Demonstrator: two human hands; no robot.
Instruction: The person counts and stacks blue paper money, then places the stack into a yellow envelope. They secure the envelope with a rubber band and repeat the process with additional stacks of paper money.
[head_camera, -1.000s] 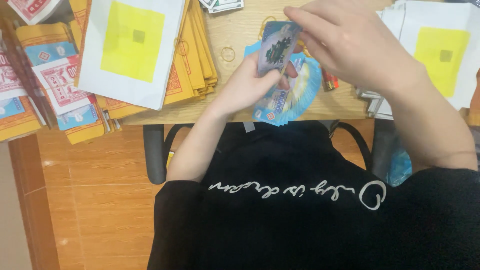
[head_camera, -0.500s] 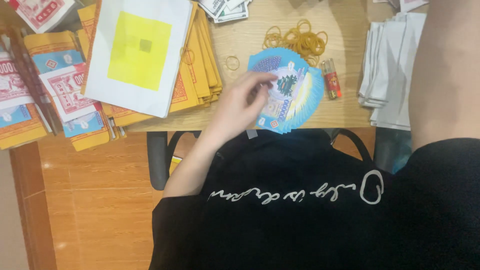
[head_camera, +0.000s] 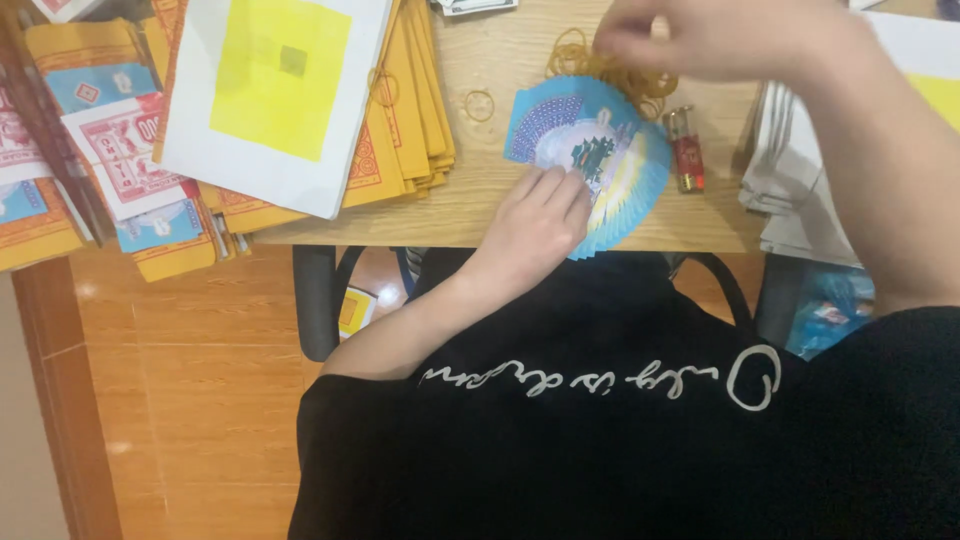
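Observation:
A fan of blue printed paper notes (head_camera: 590, 160) lies spread on the wooden table (head_camera: 490, 190) near its front edge. My left hand (head_camera: 530, 225) rests flat on the lower part of the fan, fingers pressing it down. My right hand (head_camera: 720, 40) hovers at the top, above a pile of yellow rubber bands (head_camera: 610, 70), fingers curled toward the bands. Whether it has pinched a band is not visible because of blur. A small red lighter (head_camera: 686, 150) lies just right of the fan.
A stack of orange-yellow paper sheets (head_camera: 410, 110) with a white and yellow sheet (head_camera: 275, 90) on top sits at the left. More printed paper bundles (head_camera: 90, 150) hang over the left edge. A grey-white paper stack (head_camera: 790, 180) stands at the right. One loose rubber band (head_camera: 479, 105) lies beside the fan.
My right hand let go of the notes, swung away to the right, and now reaches over the rubber band pile. My left hand has laid the fan on the table and presses it.

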